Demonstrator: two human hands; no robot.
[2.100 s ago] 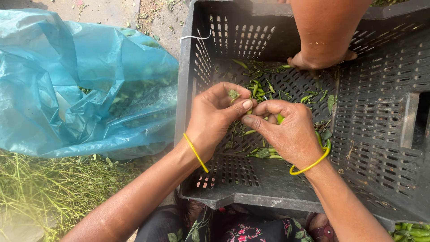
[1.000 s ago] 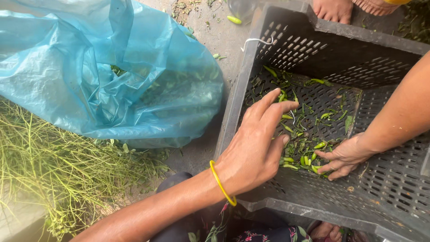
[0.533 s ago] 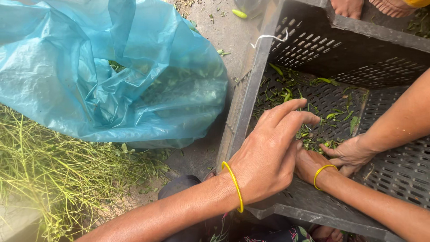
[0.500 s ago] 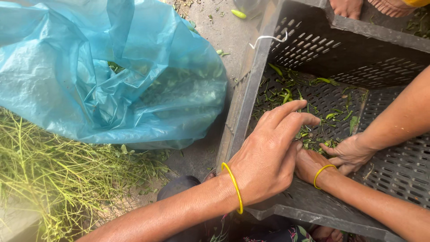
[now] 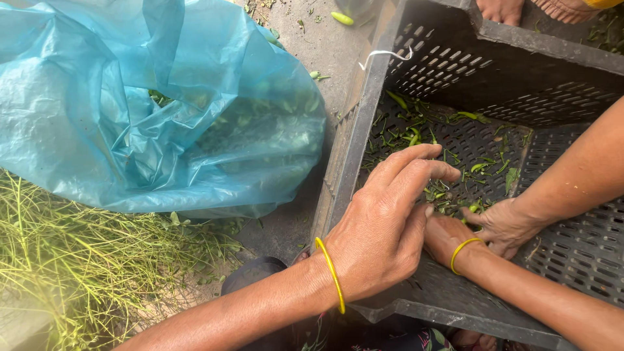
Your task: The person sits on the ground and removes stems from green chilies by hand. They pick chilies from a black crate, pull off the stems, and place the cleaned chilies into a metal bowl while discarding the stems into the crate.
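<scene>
Landmark: grey slotted crate (image 5: 364, 123). At its near wall, the left hand (image 5: 383, 234) rests palm down, fingers extended and loosely spread, holding nothing visible. Directly beneath and beside it, the right hand (image 5: 448, 237) is mostly covered; its grip cannot be determined. Another person's hand (image 5: 504, 224) touches the crate floor just beyond. Green pods (image 5: 416, 133) lie scattered farther inside. A blue plastic bag (image 5: 130, 110) sits left of the crate

bare dirt ground (image 5: 305, 49) carries a dark slatted plastic crate (image 5: 354, 143), a crumpled blue plastic bag (image 5: 130, 110) just left of it, a heap of green stalks (image 5: 84, 260), and one stray green pod (image 5: 342, 18).
</scene>
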